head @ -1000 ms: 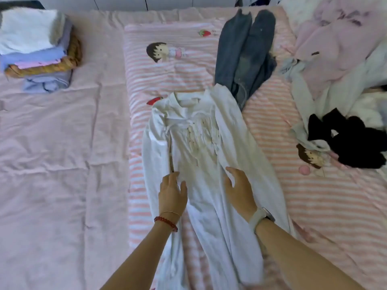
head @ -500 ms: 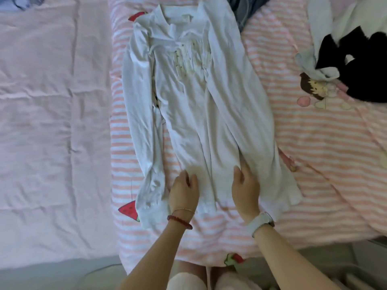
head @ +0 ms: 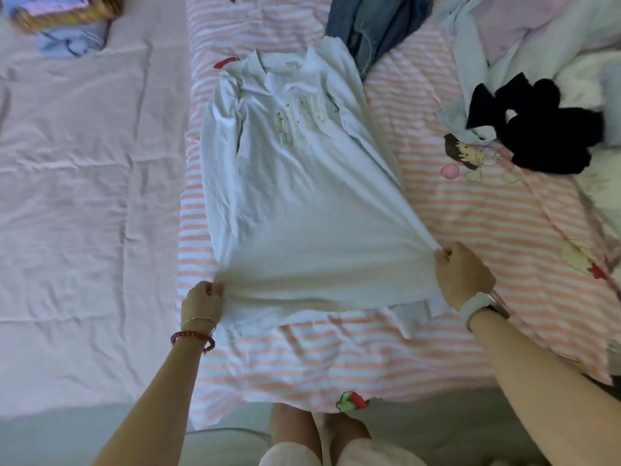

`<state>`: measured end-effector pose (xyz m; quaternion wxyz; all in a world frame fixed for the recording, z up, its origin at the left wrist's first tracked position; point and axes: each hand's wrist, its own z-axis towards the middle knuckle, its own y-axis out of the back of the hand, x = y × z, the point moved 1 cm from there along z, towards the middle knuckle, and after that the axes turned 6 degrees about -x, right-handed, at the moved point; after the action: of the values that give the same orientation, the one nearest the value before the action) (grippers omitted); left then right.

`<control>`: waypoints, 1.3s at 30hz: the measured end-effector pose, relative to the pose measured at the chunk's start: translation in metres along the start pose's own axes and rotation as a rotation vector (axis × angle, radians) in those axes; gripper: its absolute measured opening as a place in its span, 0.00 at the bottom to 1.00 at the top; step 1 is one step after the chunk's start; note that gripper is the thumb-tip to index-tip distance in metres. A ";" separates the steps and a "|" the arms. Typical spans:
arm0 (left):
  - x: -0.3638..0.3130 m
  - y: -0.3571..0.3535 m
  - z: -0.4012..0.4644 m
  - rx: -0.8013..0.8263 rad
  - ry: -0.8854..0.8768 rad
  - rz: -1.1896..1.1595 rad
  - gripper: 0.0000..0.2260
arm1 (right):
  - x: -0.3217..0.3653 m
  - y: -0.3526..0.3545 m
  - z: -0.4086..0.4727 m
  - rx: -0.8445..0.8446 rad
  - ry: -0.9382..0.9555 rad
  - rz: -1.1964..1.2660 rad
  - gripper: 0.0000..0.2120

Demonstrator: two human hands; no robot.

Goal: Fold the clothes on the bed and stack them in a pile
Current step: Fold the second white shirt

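A white long-sleeved shirt with a small print on the chest lies face up on the pink striped blanket, collar away from me. My left hand pinches the hem's left corner. My right hand pinches the hem's right corner, and the hem is stretched taut and lifted a little between them. A stack of folded clothes sits at the far left edge, partly cut off by the frame.
Dark blue jeans lie beyond the shirt's collar. A heap of unfolded clothes at the right holds a black garment and pale pink and white pieces. A plain pink sheet covers the bed's left side. The bed's front edge is at my knees.
Both hands went from lying flat on the shirt's middle to its bottom corners, which they now pinch and pull apart. The shirt's body is spread wider.
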<state>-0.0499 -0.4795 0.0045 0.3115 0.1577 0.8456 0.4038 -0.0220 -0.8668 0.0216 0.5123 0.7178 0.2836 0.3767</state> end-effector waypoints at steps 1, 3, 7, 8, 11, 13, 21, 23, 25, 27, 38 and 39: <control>0.006 -0.003 -0.004 0.017 -0.012 -0.042 0.12 | 0.000 -0.005 -0.004 0.015 0.011 -0.054 0.12; 0.011 -0.010 -0.013 0.031 0.013 -0.188 0.13 | 0.009 -0.017 -0.018 -0.040 0.063 -0.096 0.16; 0.009 -0.025 -0.029 0.064 0.027 -0.304 0.14 | 0.047 -0.038 -0.065 -0.116 0.579 -0.013 0.22; 0.007 -0.028 -0.033 0.056 0.006 -0.316 0.13 | 0.054 -0.045 -0.079 -0.095 0.747 -0.012 0.23; 0.006 -0.032 -0.045 0.039 -0.041 -0.400 0.07 | 0.071 -0.068 -0.113 0.219 1.025 -0.163 0.33; 0.009 -0.032 -0.051 0.080 -0.044 -0.453 0.06 | 0.077 -0.084 -0.125 0.374 1.016 -0.311 0.39; 0.046 -0.007 -0.040 0.056 -0.098 -0.037 0.12 | 0.091 -0.084 -0.125 0.159 1.219 -0.252 0.21; 0.050 -0.004 -0.030 -0.022 -0.104 -0.101 0.12 | 0.081 -0.090 -0.126 0.424 1.243 -0.357 0.21; 0.045 -0.001 -0.022 -0.083 -0.097 -0.147 0.17 | 0.072 -0.092 -0.127 0.600 1.222 -0.427 0.20; 0.034 -0.003 -0.008 0.005 -0.094 -0.174 0.16 | 0.079 -0.092 -0.130 0.618 1.145 -0.338 0.20; 0.079 0.074 0.057 -0.211 0.045 -0.488 0.11 | 0.185 -0.114 -0.163 0.513 1.009 -0.170 0.28; 0.086 0.082 0.065 -0.224 0.066 -0.428 0.12 | 0.188 -0.119 -0.165 0.542 1.025 -0.236 0.28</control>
<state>-0.0712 -0.3458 0.0026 0.3779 -0.0738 0.8193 0.4249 -0.0569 -0.5946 -0.0125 0.1466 0.5130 0.6592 0.5299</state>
